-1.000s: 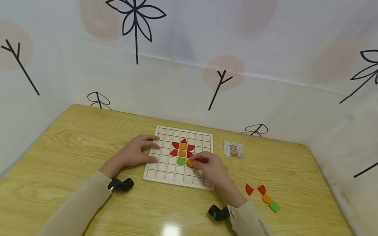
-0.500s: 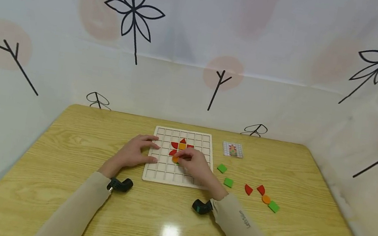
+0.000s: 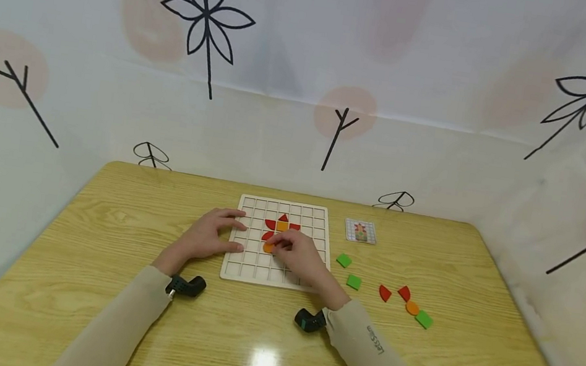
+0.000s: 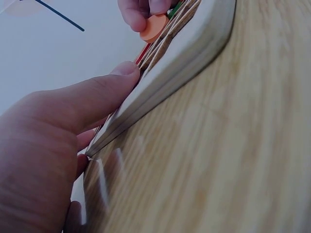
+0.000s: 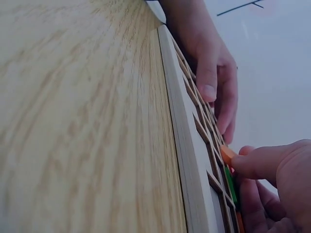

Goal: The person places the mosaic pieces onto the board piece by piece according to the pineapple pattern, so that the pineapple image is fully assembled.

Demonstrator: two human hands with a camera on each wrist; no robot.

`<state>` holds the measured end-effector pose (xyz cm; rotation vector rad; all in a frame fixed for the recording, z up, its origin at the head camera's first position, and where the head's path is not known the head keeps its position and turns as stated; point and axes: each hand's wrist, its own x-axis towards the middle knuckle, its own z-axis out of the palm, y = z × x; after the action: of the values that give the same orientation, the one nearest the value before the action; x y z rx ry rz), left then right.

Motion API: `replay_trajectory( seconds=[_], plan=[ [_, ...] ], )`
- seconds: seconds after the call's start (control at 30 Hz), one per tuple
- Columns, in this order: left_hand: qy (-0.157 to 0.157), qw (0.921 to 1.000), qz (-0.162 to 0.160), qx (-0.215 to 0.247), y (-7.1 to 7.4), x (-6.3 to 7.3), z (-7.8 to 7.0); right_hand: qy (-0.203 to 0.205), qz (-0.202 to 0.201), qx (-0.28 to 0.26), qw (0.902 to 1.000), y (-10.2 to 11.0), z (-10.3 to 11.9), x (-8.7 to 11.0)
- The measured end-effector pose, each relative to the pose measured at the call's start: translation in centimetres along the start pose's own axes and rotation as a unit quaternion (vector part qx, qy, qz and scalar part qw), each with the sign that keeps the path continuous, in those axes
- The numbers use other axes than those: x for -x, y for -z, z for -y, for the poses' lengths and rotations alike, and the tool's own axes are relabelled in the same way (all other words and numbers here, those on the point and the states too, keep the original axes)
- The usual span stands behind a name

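Note:
A pale wooden grid board (image 3: pixel 252 273) lies on the table. Red, orange and green pieces sit in its cells, such as a red triangle (image 3: pixel 283 218) and an orange square (image 3: pixel 282 226). My right hand (image 3: pixel 304 256) pinches an orange disc (image 3: pixel 268 248) between thumb and finger over the lower middle cells, hiding several pieces. Seen from the right wrist, the disc is tilted at the cells, beside a green piece (image 5: pixel 231 184); another orange piece (image 5: pixel 239 222) lies past that. My left hand (image 3: pixel 205 234) rests on the board's left edge, fingers spread and lightly bent.
Right of the board lie two green squares (image 3: pixel 344 260), two red quarter-circle pieces (image 3: pixel 385 293), an orange disc (image 3: pixel 412 308) and another green square (image 3: pixel 424 319). A small pattern card (image 3: pixel 360 231) lies at the back right. A patterned cloth (image 3: pixel 259 141) hangs behind the table.
My right hand has moved left across the board, from right of the green square to its left, holding an orange disc. Two green squares are uncovered. My left hand has stayed put.

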<state>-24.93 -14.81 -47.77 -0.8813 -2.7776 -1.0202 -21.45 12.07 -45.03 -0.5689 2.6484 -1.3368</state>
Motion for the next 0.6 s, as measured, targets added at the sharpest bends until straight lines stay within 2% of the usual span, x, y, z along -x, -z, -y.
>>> replay_trajectory(
  seconds=[0.33, 0.6],
  plan=[
    [-0.005, 1.0000, -0.001, -0.002, 0.05, -0.01, 0.08, -0.004, -0.009, 0.018, 0.9998, -0.34, 0.37, -0.23],
    [0.001, 1.0000, 0.003, 0.003, 0.13, 0.03, -0.19, -0.007, -0.005, 0.000, 1.0000, 0.23, 0.40, -0.15]
  ],
)
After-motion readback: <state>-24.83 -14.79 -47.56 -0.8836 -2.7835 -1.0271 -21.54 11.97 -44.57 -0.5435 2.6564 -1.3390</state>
